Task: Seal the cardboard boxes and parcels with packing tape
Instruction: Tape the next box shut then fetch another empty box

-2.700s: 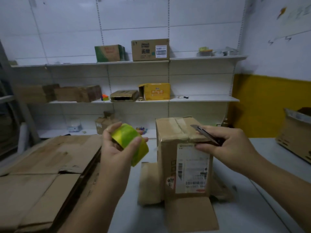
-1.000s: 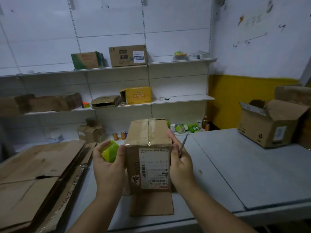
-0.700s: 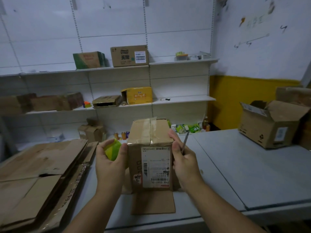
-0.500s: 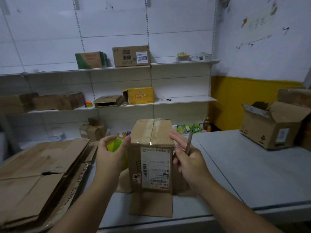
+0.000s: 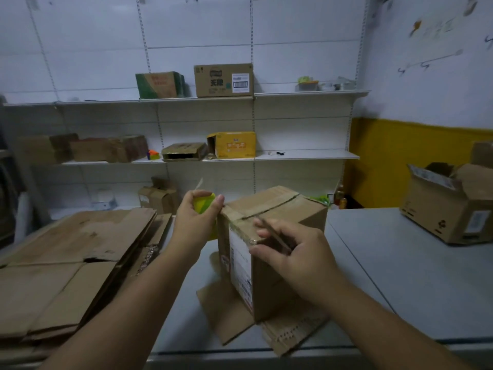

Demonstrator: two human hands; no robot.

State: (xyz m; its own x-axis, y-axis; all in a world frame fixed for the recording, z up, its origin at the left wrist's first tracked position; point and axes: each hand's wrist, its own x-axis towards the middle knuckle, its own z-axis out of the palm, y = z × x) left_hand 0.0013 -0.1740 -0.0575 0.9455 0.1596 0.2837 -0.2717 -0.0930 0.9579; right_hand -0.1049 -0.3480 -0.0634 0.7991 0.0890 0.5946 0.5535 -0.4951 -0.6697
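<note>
A tall cardboard box [image 5: 277, 284] with a white shipping label stands on the grey table [image 5: 400, 276], turned so one corner faces me. Its top flaps are shut, with tape along the seam. My left hand [image 5: 196, 222] grips a yellow-green roll of packing tape [image 5: 204, 204] at the box's upper left edge. My right hand [image 5: 296, 252] holds a thin utility knife [image 5: 274, 235] and rests its fingers on the box's near top corner.
Flattened cardboard [image 5: 69, 263] is stacked on the left of the table. An open cardboard box [image 5: 448, 206] sits at the far right. White wall shelves [image 5: 306, 156] behind hold several boxes. Loose cardboard flaps [image 5: 229, 313] lie under the tall box.
The box has been turned from label-forward to corner-forward. My left hand with the tape roll rose to the box's top left edge. My right hand shifted onto the near top corner.
</note>
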